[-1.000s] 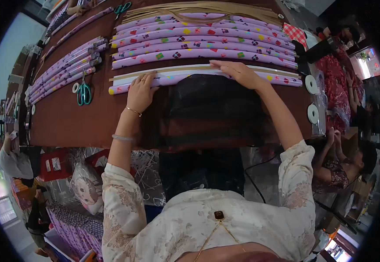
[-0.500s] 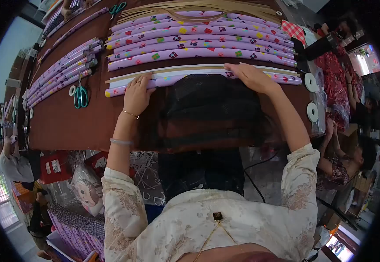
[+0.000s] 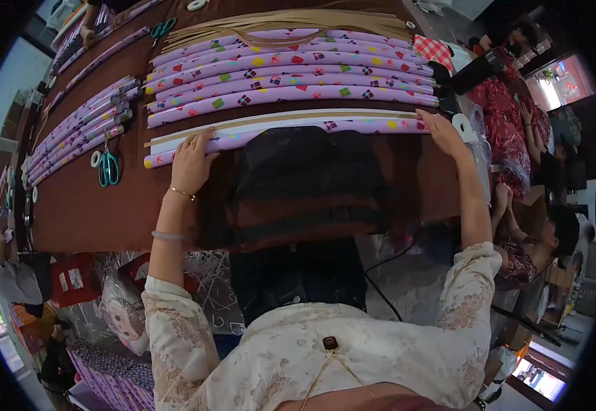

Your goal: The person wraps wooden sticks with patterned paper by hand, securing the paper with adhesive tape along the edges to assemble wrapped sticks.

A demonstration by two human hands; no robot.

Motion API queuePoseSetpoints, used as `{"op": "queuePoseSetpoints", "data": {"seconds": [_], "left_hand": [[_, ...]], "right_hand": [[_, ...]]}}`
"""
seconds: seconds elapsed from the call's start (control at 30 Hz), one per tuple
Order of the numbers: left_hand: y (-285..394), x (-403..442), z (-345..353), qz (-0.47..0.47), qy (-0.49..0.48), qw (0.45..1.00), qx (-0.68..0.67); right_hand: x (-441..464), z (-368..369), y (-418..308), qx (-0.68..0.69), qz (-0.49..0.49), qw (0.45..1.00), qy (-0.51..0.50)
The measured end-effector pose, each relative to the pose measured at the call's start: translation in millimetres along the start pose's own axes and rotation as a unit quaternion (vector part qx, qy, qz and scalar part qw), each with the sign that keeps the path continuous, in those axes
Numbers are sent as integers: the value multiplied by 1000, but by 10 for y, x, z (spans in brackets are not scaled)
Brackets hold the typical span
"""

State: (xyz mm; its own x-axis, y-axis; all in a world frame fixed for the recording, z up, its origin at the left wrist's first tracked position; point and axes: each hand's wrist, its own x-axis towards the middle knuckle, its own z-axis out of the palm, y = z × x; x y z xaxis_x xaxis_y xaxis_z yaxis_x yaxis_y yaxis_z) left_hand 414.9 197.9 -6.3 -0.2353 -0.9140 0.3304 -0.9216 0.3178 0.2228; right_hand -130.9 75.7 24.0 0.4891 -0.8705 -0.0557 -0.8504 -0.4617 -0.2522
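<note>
A partly rolled sheet of purple patterned paper (image 3: pixel 373 126) lies across the brown table, its white underside showing along the back with a tan strip (image 3: pixel 270 120) on it. My left hand (image 3: pixel 191 163) rests on the roll near its left end, fingers on the strip's edge and thumb apart. Near the right end, my right hand (image 3: pixel 442 133) touches the paper and strip with its fingertips, the fingers close together. Just behind lie several finished-looking purple rolls (image 3: pixel 263 96), side by side. Black mesh material (image 3: pixel 305 164) hides part of the roll's front.
Teal scissors (image 3: pixel 108 168) and more purple rolls (image 3: pixel 82 127) lie at left. Tan strips (image 3: pixel 298 22) are piled at the back. A tape roll (image 3: pixel 461 124) sits at the right edge, near a black object (image 3: pixel 477 72). People are at both sides.
My right hand has slid right along the paper to near its right end. My left hand has stayed near the left end. The whole view has shifted somewhat.
</note>
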Motion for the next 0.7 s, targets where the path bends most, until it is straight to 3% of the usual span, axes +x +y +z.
{"op": "queuePoseSetpoints", "data": {"seconds": [0.07, 0.23, 0.3, 0.33, 0.43, 0.5, 0.53, 0.6, 0.7], "left_hand": [[-4, 6, -14, -4, -6, 1000, 1], [-18, 1, 0, -16, -19, 1000, -4], [-51, 5, 15, -7, -18, 1000, -6], [-63, 7, 15, 0, -19, 1000, -10], [-65, 11, 16, 7, -18, 1000, -22], [-51, 22, -16, 3, -28, 999, -20], [-42, 25, -27, -7, -38, 999, -18], [-38, 50, -92, -12, -62, 998, -26], [-1, 81, -145, -1, -63, 998, -19]], "right_hand": [[-52, -72, 142, 76, 133, 988, 6], [-91, -83, 276, 141, 123, 981, 44], [-65, -79, 129, -31, 125, 990, 56], [-50, -76, 29, -31, 126, 990, 59], [31, 42, -178, 22, -12, 992, 122], [96, 194, -204, 32, -85, 990, 109], [82, 172, -310, -20, -72, 993, 91], [128, 144, -296, 26, -68, 996, 61], [176, 76, -250, -8, -93, 996, -1]]}}
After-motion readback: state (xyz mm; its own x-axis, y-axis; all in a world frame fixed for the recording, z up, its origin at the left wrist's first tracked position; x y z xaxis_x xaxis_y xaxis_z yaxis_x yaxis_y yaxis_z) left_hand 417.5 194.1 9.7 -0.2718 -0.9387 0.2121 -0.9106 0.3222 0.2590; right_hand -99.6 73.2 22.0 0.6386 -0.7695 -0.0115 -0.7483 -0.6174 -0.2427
